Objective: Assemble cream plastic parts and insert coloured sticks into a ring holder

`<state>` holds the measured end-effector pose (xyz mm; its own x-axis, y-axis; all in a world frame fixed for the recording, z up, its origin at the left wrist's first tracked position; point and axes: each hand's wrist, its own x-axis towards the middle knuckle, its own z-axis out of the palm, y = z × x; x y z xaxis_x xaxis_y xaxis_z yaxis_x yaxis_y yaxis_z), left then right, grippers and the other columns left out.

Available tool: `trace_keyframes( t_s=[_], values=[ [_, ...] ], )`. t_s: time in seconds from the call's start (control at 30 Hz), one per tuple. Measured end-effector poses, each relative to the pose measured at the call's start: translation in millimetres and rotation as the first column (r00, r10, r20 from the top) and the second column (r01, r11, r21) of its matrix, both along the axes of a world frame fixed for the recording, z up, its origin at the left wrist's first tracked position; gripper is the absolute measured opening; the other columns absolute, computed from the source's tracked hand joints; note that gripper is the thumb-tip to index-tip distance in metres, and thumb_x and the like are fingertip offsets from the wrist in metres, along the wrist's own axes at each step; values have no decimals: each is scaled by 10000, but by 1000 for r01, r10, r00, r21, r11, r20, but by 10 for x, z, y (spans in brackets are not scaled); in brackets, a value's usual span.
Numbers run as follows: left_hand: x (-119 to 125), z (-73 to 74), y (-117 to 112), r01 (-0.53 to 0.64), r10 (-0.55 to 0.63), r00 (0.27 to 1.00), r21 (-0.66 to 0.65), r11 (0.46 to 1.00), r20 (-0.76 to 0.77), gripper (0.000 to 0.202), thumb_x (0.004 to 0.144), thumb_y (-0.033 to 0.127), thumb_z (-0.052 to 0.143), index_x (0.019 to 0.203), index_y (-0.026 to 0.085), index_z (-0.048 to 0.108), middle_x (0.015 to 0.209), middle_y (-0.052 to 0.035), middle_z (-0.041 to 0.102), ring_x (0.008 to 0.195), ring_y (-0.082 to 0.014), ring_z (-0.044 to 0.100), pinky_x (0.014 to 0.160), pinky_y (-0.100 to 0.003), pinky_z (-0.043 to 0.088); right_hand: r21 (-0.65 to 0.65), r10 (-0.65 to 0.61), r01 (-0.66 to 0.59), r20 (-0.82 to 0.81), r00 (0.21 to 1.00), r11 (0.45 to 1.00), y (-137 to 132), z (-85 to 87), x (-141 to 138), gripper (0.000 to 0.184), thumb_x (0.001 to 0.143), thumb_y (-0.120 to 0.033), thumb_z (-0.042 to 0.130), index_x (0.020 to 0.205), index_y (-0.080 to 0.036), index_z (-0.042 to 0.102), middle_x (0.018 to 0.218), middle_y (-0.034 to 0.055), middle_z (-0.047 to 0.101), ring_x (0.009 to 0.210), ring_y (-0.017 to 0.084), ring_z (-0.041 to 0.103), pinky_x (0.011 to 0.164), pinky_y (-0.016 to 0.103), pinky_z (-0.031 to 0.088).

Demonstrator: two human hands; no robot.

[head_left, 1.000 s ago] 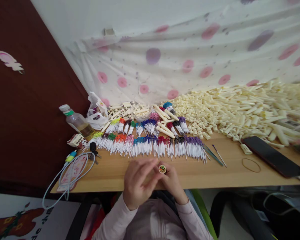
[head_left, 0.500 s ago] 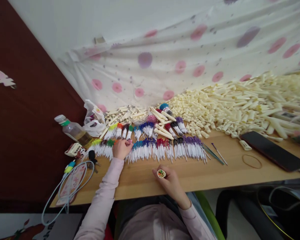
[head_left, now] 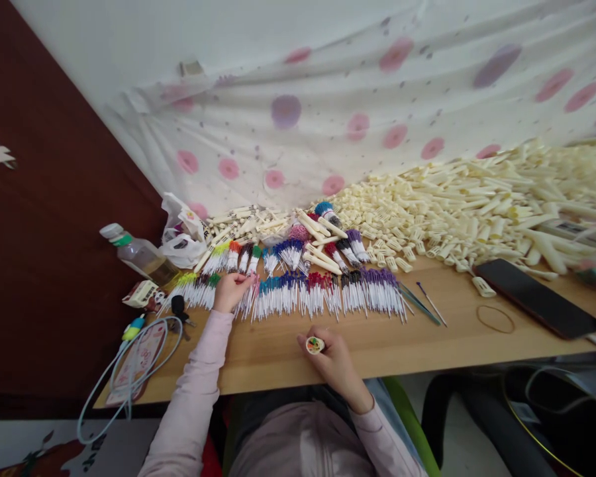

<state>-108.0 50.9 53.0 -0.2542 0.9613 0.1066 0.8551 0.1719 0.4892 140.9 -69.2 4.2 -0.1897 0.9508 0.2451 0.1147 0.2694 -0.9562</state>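
My right hand is closed round a short cream tube with several coloured tips showing in its open end, held just above the wooden table. My left hand reaches forward onto a long row of thin white refills with coloured tips, its fingers curled over the orange and pink ones. What, if anything, those fingers pinch is hidden. More bundles of refills lie behind the row.
A large heap of cream plastic tubes covers the back right. A black phone and a rubber band lie right. A bottle, plastic bag, keys and a white cable sit left. A spotted curtain hangs behind.
One second ago both hands were together at the tube near the table edge. My left hand has since reached out to the refill row; the right hand stays with the tube.
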Motion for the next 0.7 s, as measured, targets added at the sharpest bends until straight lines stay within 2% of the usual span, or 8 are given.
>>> trace_keyframes(
  t_s=[0.1, 0.23, 0.43, 0.57, 0.7],
  values=[
    [-57, 13, 15, -18, 17, 999, 22, 1000, 31, 392, 775, 486, 576, 810, 129, 736, 793, -69, 752, 712, -187, 664, 618, -240, 434, 3, 0, 0, 2, 1000, 1000, -1, -25, -1, 362, 853, -334, 552, 566, -195, 380, 543, -51, 358, 542, 102, 344, 522, 230, 253],
    [-75, 37, 39, -14, 14, 999, 5, 1000, 33, 346, 752, 459, 603, 751, 139, 734, 696, -50, 736, 657, -188, 652, 581, -246, 426, 16, -5, 5, 4, 1000, 1000, 8, -35, -7, 382, 851, -346, 551, 557, -199, 356, 530, -56, 331, 532, 101, 324, 518, 233, 242],
    [47, 33, -16, -5, 5, 999, 0, 1000, -33, 318, 729, 475, 653, 766, 167, 726, 807, -56, 750, 751, -195, 665, 624, -245, 424, 26, -6, 5, 11, 1000, 1000, 14, 8, -19, 387, 847, -358, 543, 552, -200, 349, 529, -51, 342, 534, 105, 336, 522, 235, 245],
    [136, -12, -35, 18, -23, 995, -59, 998, -96, 231, 688, 408, 711, 753, 187, 738, 839, -61, 758, 786, -206, 673, 639, -247, 416, 20, 4, -4, 12, 1000, 1000, 11, 14, -19, 390, 857, -366, 536, 559, -202, 346, 531, -51, 339, 532, 104, 335, 521, 234, 246],
    [153, -28, -13, 9, -24, 991, -109, 994, -135, 227, 722, 405, 677, 729, 189, 749, 821, -81, 760, 781, -231, 676, 626, -267, 403, 19, 5, -5, 8, 1000, 1000, 10, 2, -15, 392, 859, -365, 542, 560, -202, 348, 535, -52, 338, 533, 102, 334, 519, 234, 244]
  ],
)
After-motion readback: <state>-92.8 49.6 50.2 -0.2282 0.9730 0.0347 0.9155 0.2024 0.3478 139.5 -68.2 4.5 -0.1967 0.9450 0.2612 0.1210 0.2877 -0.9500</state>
